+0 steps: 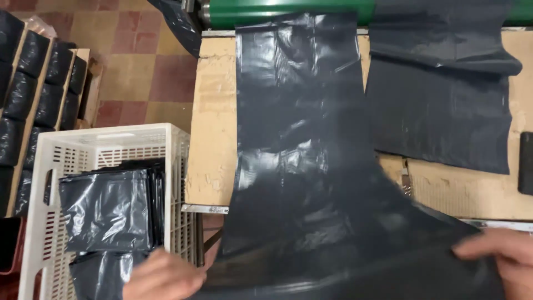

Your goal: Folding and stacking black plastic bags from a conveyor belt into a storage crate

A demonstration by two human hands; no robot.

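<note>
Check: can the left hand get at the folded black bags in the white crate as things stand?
Probably yes. The left hand lies at the edge of the black plastic sheet, right beside the white crate. The crate is open-topped, and nothing covers the folded black bags.

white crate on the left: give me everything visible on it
The white crate is plastic by its look, with slotted lattice walls and a plain thick rim. It stands left of the cardboard-topped table, its right wall close against the table edge. Inside lie folded glossy black plastic bags, stacked flat. The left hand is over its near right corner; contact is unclear.
</note>
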